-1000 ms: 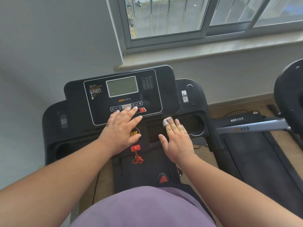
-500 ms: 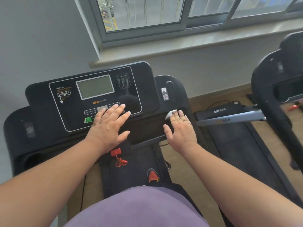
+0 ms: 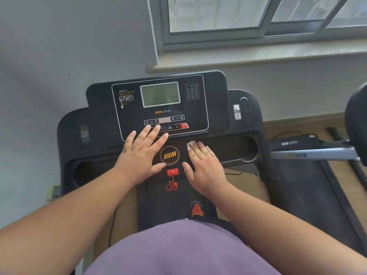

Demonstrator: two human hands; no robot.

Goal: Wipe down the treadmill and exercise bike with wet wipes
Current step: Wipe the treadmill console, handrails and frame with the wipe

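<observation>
So the person is standing on the treadmill (image 3: 248, 108) leaning over the console (image 3: 158, 104), both arms out in front. Right hand (image 3: 204, 165) is flat, fingers straight and together, pressing a small white wet wipe (image 3: 191, 145) down onto the black ledge just right of the round HSM badge (image 3: 170, 155). Only a corner of the wipe pokes out past the fingertips, the rest is hidden under the palm. Flat like that makes sense to me, you get more of the wipe on the plastic than if you pinched it

Left hand (image 3: 142, 153) is spread open too, fingers apart, palm on the lower edge of the console with the fingertips up by the button row (image 3: 165, 124). Holds nothing, looks like it's just there to brace while the other does the scrubbing

Containers: there's a long recessed tray (image 3: 234, 147) on the right of the ledge and a cup-holder pocket (image 3: 89, 171) on the left. Both are dark, can't see anything sitting in either. The red safety key (image 3: 172, 172) hangs below the badge on its cord

The exercise bike (image 3: 355, 124) is only partly in shot at the far right, well apart from the hands, so my guess is that half of the job isn't done yet
</observation>
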